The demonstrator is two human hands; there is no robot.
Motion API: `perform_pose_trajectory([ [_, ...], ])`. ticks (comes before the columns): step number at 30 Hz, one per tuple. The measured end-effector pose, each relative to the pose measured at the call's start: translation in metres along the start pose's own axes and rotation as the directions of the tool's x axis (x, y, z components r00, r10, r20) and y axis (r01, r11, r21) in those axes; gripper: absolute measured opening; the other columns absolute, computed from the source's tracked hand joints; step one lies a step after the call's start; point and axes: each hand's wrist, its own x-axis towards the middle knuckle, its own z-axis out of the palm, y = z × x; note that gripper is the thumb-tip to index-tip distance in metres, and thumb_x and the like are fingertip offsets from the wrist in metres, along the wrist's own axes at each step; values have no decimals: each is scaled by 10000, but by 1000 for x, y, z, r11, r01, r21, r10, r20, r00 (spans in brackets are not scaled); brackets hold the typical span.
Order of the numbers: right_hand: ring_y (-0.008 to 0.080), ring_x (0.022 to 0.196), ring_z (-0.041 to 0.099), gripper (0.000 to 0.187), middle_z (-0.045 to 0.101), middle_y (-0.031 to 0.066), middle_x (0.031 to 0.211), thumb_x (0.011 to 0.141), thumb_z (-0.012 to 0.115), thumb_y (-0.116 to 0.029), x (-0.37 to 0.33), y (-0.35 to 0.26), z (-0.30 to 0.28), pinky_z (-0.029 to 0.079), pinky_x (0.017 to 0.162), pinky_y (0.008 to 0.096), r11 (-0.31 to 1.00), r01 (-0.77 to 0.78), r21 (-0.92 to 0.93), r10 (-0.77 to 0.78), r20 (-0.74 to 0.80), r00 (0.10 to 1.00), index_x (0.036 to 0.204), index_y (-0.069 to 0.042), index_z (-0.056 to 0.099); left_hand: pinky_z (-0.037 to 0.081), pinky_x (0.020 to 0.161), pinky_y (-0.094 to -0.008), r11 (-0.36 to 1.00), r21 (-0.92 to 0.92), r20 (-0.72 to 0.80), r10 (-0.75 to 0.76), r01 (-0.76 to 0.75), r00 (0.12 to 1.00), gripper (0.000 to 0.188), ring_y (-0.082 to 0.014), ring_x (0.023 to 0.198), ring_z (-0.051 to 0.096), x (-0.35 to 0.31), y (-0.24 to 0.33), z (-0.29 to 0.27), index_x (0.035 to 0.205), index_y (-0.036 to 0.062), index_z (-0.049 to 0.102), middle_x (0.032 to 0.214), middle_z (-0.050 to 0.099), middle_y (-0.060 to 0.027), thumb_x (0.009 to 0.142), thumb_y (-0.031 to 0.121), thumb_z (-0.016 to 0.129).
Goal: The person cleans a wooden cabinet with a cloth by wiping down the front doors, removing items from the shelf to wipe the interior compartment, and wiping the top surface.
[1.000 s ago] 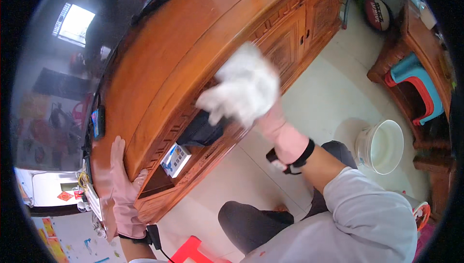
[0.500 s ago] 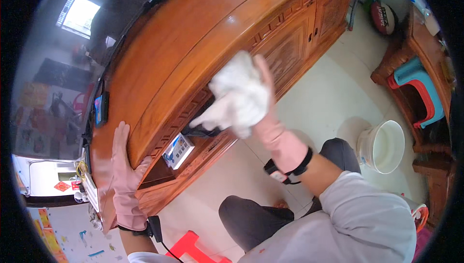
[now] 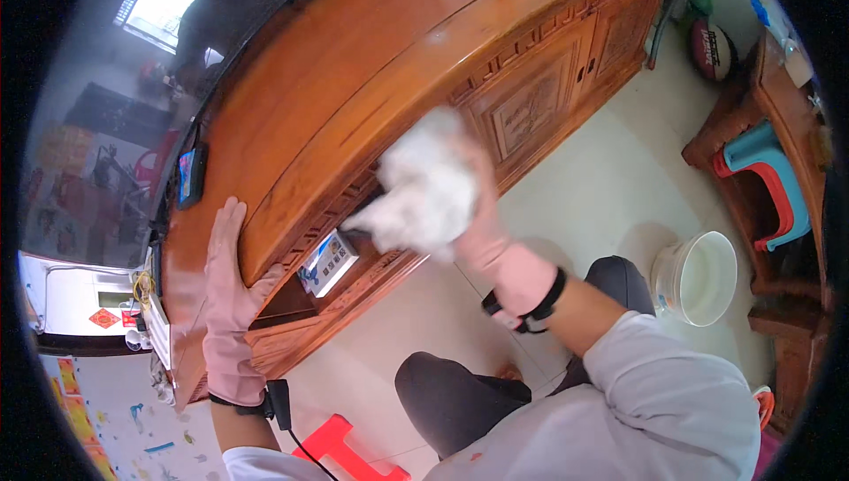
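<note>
A long, carved wooden TV cabinet (image 3: 354,110) runs diagonally across the view. My right hand (image 3: 482,207), in a pink glove, grips a bunched white cloth (image 3: 420,185) at the cabinet's carved front edge, over the open shelf; both are blurred by motion. The cloth hides part of the shelf opening. My left hand (image 3: 228,278), gloved in pink too, rests flat on the cabinet top near its left end, fingers stretched and thumb apart over the edge. A white and blue box (image 3: 329,264) stands in the open shelf between my hands.
A large TV screen (image 3: 106,163) stands on the cabinet, with a small dark device (image 3: 191,176) beside it. To my right are a white bucket (image 3: 699,278), a wooden table (image 3: 761,92), blue and red stools (image 3: 774,171) and a ball (image 3: 710,48). A red stool (image 3: 349,454) stands near my left arm.
My right hand and the cloth have shifted slightly left and down along the cabinet's front edge. My left hand stays on the cabinet top. The view has tilted a little.
</note>
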Motion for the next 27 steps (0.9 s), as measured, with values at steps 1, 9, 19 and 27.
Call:
perform_pose_trajectory([
  [1,226,1156,542,605,529,122,1272,801,739,-131,22,-13,-19,438,992,350,915,-93,392,87,32,996,1308,-59,417,254,1144,-442,1000,1,5,-2,2,1000,856,-399,1376,316,0,0,1,1415,26,384,1462,374,-218,666,187,767],
  [9,339,1147,534,709,507,210,1270,850,692,-302,-15,37,28,413,995,417,816,-106,-569,75,-78,994,1358,3,304,258,1142,-436,999,-29,-22,41,-41,999,858,-395,1369,329,13,9,2,1414,30,386,1459,379,-215,661,180,769],
  [19,278,1253,452,727,437,176,1329,798,723,-218,26,-11,-16,356,1058,379,973,31,-229,-98,-286,953,1383,-67,319,273,1132,-439,1000,-31,-58,5,-6,998,831,-405,1347,360,-1,5,-3,1403,31,410,1436,407,-227,680,223,771],
  [27,396,1157,504,569,474,215,1284,770,656,-136,-61,67,72,414,1004,445,554,187,-812,81,276,958,1291,-76,435,305,1118,-449,998,-42,-69,43,-46,997,841,-412,1327,385,8,6,4,1387,31,423,1424,423,-223,653,190,802],
])
